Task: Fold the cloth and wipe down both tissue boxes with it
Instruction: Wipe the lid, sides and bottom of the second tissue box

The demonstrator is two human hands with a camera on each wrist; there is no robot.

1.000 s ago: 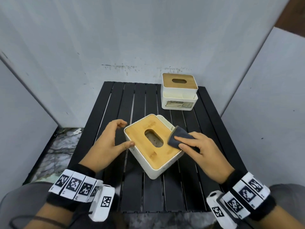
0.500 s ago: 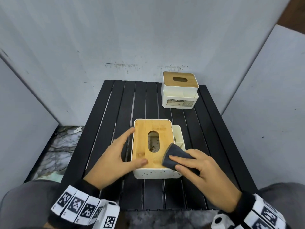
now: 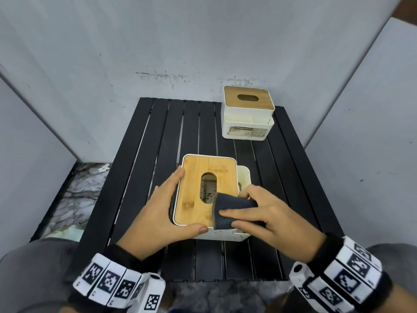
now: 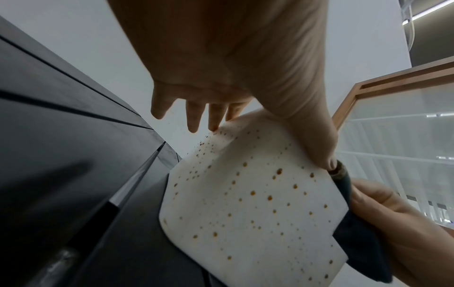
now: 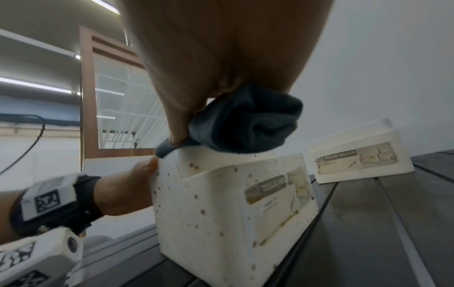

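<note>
The near tissue box (image 3: 194,190) has a bamboo lid and a white body speckled with brown spots (image 4: 245,203). My left hand (image 3: 162,213) braces it, straight fingers along its left side and thumb against the near edge. My right hand (image 3: 266,215) grips the folded dark grey cloth (image 3: 228,206) and presses it on the lid's near right corner. In the right wrist view the cloth (image 5: 245,120) bunches over the top edge of the box (image 5: 209,203). The second tissue box (image 3: 247,114) stands untouched at the table's far right.
Both boxes stand on a black slatted table (image 3: 158,136) closed in by grey panels on three sides. A marbled floor shows past the table's left edge. The far box carries a torn "TISSUE HOLDER" label (image 5: 356,157).
The near box has turned from diagonal to square with the table. My left hand went from cupping its corner to lying along its left side. The cloth slid toward the lid's near right corner.
</note>
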